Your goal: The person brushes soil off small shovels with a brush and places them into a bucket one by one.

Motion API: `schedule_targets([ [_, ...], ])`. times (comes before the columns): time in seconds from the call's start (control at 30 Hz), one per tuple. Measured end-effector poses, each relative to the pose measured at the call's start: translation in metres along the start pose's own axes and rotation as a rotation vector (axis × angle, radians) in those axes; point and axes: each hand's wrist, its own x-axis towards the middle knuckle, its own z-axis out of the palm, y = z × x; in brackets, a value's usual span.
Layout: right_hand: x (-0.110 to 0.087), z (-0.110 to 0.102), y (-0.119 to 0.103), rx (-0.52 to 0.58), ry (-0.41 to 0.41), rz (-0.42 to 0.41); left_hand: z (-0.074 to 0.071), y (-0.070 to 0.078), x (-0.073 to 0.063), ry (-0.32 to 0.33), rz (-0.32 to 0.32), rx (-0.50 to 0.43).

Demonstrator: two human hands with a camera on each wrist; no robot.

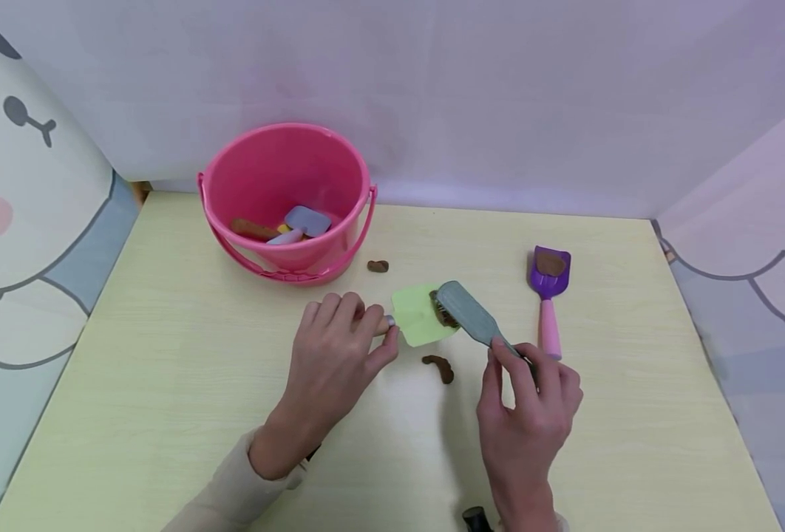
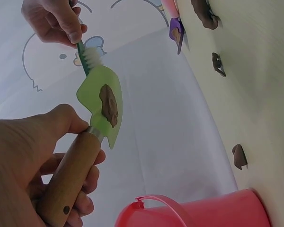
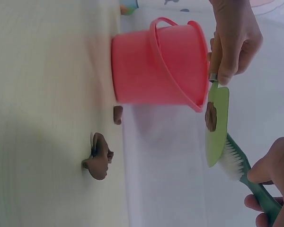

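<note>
Green scoop [image 1: 415, 318] is above the tabletop [image 1: 186, 369], right of the pink bucket [image 3: 135, 66], its wooden handle [image 2: 72, 177] wrapped by the closed left grip [image 1: 335, 355] with the thumb at the metal collar [image 2: 95, 133], while the right grip [image 1: 531, 399] pinches a brush [image 1: 474, 316] with bristles at the blade's tip. The scoop appears light and stiff, the handle being the sound place of hold (the brown lump [image 2: 109, 106] on the blade looks soft, liable to smear). Its long axis runs sideways, blade pointing toward the right grip.
</note>
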Motion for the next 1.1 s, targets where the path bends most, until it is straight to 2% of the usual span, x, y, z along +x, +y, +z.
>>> schedule_targets([
  [0.23, 0.004, -0.0043, 0.0053, -0.021, -0.029, 0.014, 0.0001, -0.0013, 0.0004, 0.001, -0.007, -0.024],
  [0.43, 0.0066, -0.0038, 0.0035, 0.033, 0.01, -0.012, 0.0003, -0.0012, 0.0025, -0.001, -0.005, -0.021],
  [0.6, 0.0062, -0.0032, 0.0001, 0.064, -0.017, -0.048, -0.0002, -0.0002, 0.0041, 0.003, 0.002, -0.023],
  [0.9, 0.0084, -0.0047, 0.0008, 0.043, -0.027, -0.047, -0.005, -0.0019, 0.0043, 0.002, 0.007, -0.018],
  [1.1, 0.0094, -0.0049, 0.0044, 0.032, 0.005, -0.036, -0.0074, -0.0032, 0.0031, -0.004, 0.0, -0.027],
])
